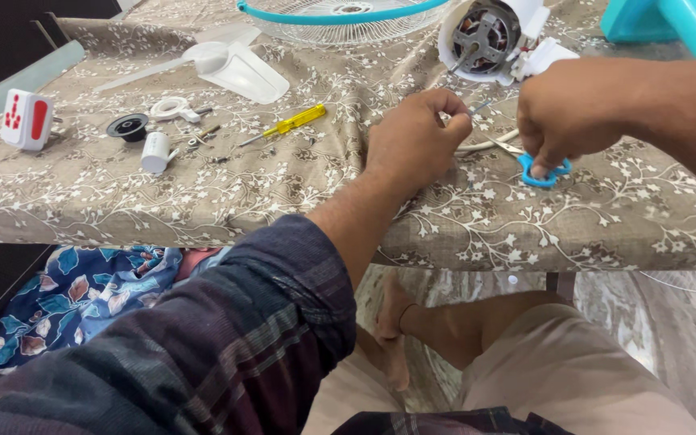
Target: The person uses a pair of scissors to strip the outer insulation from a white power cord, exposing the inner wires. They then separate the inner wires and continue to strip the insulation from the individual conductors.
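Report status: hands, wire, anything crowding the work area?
Left hand pinching thin wire near fan motor. Right hand gripping blue-handled scissors. Yellow screwdriver and small parts lie left, apart from the hands.

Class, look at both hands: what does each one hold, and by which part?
Right hand grips scissors by the blue handle loops. Left hand pinches something thin; what it is cannot be told.

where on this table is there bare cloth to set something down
Bare cloth lies along the near table edge, below the yellow screwdriver and left of the left hand. Another patch runs near the edge under the right hand. The far side around the fan motor and blade is crowded.
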